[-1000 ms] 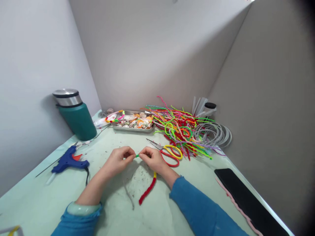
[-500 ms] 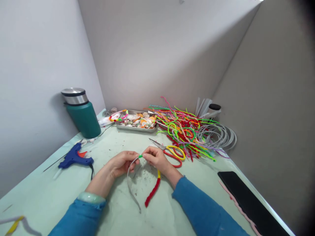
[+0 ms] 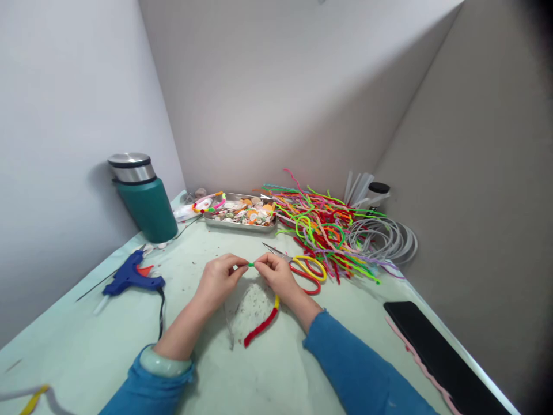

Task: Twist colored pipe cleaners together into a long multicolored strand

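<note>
A thin grey headband [image 3: 260,328] arches between my hands, its right arm wrapped in red and yellow pipe cleaner and its left arm bare. A short stretch of green pipe cleaner [image 3: 251,264] shows at the top of the arch, between my fingertips. My left hand [image 3: 217,280] pinches the band just left of the green, its fingers closed over it. My right hand [image 3: 279,278] is closed on the band at the right of the green and hides the section down to the yellow. Scissors [image 3: 309,270] with red and yellow handles lie close beyond my right hand.
A blue glue gun [image 3: 132,275] and a green bottle [image 3: 149,207] stand left. At the back are a metal tray [image 3: 242,226] of buttons and a heap of pipe cleaners [image 3: 324,225]. Grey bands [image 3: 384,242] and a black phone-like slab [image 3: 436,351] are on the right.
My left hand has turned over the band and moved slightly up, now covering more of its bare arm. The headband has tilted, its lower ends swinging left and up. My right hand stays near its place.
</note>
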The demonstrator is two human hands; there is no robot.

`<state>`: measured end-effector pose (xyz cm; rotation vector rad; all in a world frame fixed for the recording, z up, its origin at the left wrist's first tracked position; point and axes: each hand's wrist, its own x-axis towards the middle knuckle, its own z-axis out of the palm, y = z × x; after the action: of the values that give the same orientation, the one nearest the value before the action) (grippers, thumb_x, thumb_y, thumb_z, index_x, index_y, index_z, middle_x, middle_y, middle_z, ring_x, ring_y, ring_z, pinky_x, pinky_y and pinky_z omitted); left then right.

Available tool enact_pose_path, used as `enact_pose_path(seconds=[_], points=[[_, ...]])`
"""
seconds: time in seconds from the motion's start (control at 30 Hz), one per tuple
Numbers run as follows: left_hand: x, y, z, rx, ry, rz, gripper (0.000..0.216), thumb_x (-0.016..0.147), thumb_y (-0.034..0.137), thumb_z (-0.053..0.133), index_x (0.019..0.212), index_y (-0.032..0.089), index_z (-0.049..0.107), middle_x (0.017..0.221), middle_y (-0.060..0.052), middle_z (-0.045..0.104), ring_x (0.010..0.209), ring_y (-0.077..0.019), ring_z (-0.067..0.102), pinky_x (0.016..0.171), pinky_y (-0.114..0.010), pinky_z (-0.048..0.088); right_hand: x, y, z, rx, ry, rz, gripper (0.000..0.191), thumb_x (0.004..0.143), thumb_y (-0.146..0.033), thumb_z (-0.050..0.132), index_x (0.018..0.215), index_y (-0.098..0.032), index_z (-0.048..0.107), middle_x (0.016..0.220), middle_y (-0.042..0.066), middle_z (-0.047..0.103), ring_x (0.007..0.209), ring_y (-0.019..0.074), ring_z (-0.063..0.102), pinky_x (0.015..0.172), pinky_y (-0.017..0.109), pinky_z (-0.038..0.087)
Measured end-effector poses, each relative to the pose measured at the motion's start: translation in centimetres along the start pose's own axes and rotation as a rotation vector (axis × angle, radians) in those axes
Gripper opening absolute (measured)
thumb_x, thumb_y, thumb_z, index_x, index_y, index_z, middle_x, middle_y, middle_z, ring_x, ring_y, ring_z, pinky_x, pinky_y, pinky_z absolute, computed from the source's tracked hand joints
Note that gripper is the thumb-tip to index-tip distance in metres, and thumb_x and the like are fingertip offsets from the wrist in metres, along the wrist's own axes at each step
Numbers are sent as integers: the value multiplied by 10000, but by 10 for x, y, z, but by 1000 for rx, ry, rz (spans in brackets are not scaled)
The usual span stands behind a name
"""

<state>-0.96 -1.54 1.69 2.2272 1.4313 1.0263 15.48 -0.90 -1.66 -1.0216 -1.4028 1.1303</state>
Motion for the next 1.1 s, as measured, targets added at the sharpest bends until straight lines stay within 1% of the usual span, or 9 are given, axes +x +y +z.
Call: enact_pose_path(seconds=[0.13, 0.33, 0.47, 0.6, 0.7, 0.77, 0.83, 0.97, 1.1], points=[[0, -2, 2, 61, -3, 54, 200, 780, 270, 523, 887, 205, 679, 804, -35, 655, 651, -116, 554, 613, -224, 395, -2, -6, 1, 3, -11, 8, 146, 728, -311, 565, 694, -169, 558, 530, -62, 429, 479, 72, 360, 468, 203, 294], [-1, 1, 2, 116, -54, 15, 206, 795, 272, 477, 805, 188, 665, 784, -43, 646, 715, -145, 560, 654, -241, 380, -4, -10, 3, -27, -8, -17, 144, 710, -297, 571, 685, -155, 572, 589, -36, 496, 532, 83, 415, 496, 208, 321], [0, 4, 1, 7, -148, -119, 229, 783, 324, 462, 724, 171, 622, 685, -28, 624, 629, -139, 529, 575, -234, 350, -4, -9, 3, -53, -27, -22, 143, 710, -297, 569, 692, -156, 573, 604, -29, 513, 555, 89, 436, 509, 208, 336], [0, 6, 2, -282, -311, -355, 282, 765, 416, 448, 703, 161, 553, 442, 46, 435, 405, -101, 395, 438, -222, 288, -5, -8, 2, -70, -58, -29, 139, 726, -293, 561, 702, -158, 578, 587, -34, 499, 540, 84, 422, 506, 205, 330], [-1, 5, 1, -445, -387, -439, 316, 751, 469, 448, 703, 163, 510, 401, 80, 341, 353, -87, 335, 403, -216, 269, -5, -6, 2, -76, -67, -31, 148, 731, -304, 560, 696, -161, 573, 576, -37, 483, 526, 82, 409, 495, 204, 322], [-1, 4, 0, -448, -404, -402, 307, 740, 459, 471, 719, 156, 517, 430, 73, 374, 371, -86, 361, 412, -213, 280, -4, -5, 1, -73, -68, -33, 152, 730, -310, 561, 697, -162, 572, 581, -36, 487, 533, 83, 412, 499, 203, 325], [-2, 2, -1, -371, -389, -320, 257, 724, 406, 506, 744, 152, 544, 490, 51, 447, 416, -89, 405, 434, -210, 290, -3, -4, 1, -66, -66, -35, 149, 728, -308, 563, 699, -162, 570, 586, -35, 491, 539, 84, 417, 502, 202, 327], [-1, -2, 0, -105, -246, -140, 128, 701, 277, 532, 741, 171, 591, 627, 7, 563, 563, -115, 471, 526, -217, 313, -2, -3, 1, -61, -68, -17, 133, 721, -294, 565, 691, -164, 562, 573, -43, 477, 522, 80, 407, 498, 204, 322], [-1, -2, 2, 79, -164, -22, 116, 718, 255, 532, 756, 189, 619, 704, -19, 610, 625, -134, 497, 589, -229, 322, -2, -5, 1, -59, -59, -36, 127, 718, -282, 567, 688, -158, 564, 590, -38, 492, 540, 83, 422, 509, 205, 326]])
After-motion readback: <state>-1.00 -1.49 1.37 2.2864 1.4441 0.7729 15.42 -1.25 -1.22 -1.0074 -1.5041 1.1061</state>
